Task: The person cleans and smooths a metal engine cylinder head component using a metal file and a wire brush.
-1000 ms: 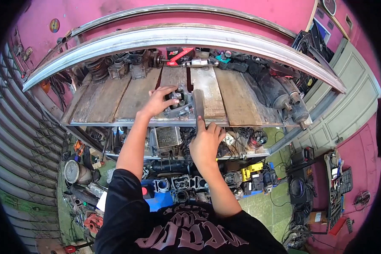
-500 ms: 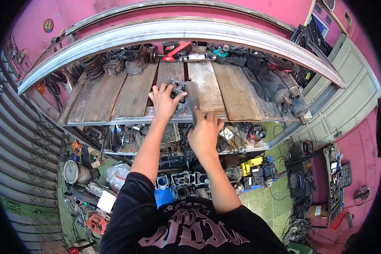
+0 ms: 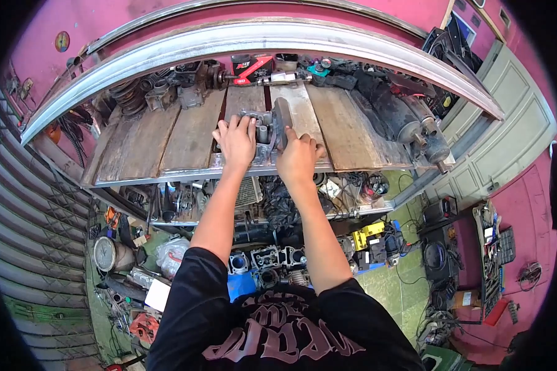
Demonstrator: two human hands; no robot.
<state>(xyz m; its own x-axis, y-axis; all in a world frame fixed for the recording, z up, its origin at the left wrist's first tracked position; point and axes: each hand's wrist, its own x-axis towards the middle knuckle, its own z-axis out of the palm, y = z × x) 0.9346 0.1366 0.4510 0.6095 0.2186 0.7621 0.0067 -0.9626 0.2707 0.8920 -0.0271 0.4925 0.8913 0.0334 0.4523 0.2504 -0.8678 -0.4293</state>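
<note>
Engine part (image 3: 261, 133): a grey metal casting lying on the plank surface (image 3: 185, 139), partly under the left hand (image 3: 236, 141) and just left of the right hand (image 3: 298, 157).
Left hand: laid over the casting's left side, fingers together and stretched across its top, pressing down on it.
Right hand: thumb raised along a flat dark plate (image 3: 283, 123), the other fingers bent around its near end.
Plate position: on edge just beyond the right hand, close against the casting's right side; I cannot tell if the two touch.
Done, as it looks: the casting is set down and steadied, and the plate is brought up beside it.
Left, as it looks: the plate shows no sign of being seated or fastened, and no fasteners show at either hand.
Beyond both hands: springs (image 3: 130, 96) and a red box (image 3: 252, 67) along the far edge.
</note>
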